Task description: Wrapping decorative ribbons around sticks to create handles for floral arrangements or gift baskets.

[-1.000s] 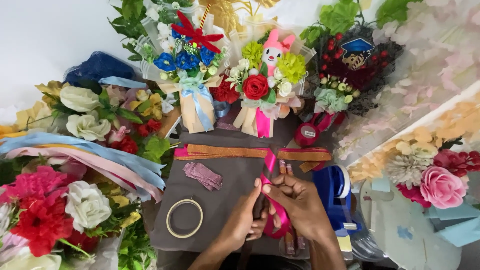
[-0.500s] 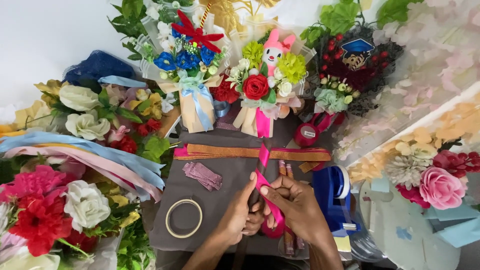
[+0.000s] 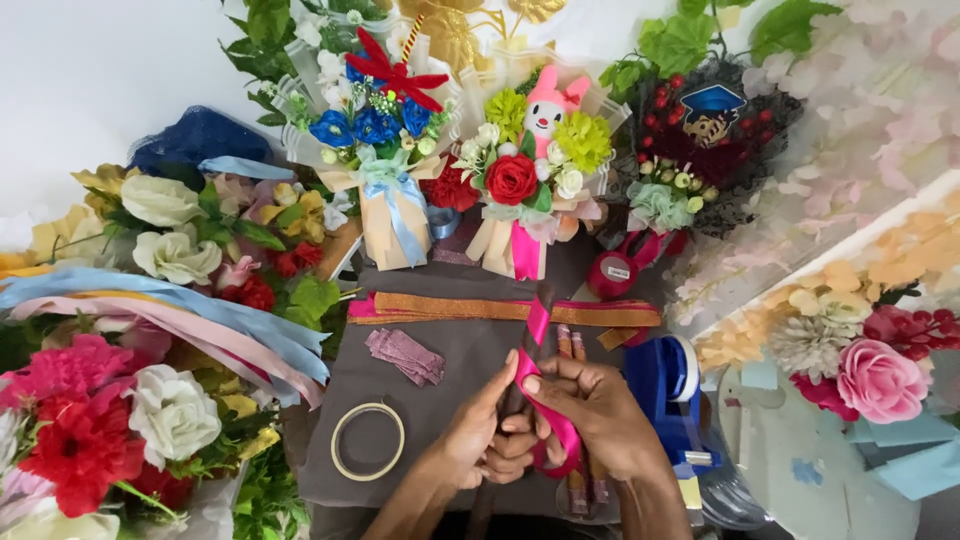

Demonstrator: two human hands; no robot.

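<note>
Left hand and right hand meet palm-in, fingers pinching a pink ribbon around a dark stick. Tape ring at 9 o'clock, blue dispenser at 3.

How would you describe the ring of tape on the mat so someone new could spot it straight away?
Start at the dark grey mat in the middle, ringed by flower bouquets. Near its lower left part, just left of the left hand, lies the tape ring, flat and untouched. It is a thin, pale, hollow circle, unlike the small mauve ribbon bundle above it, which is a flat strip stack.
</note>
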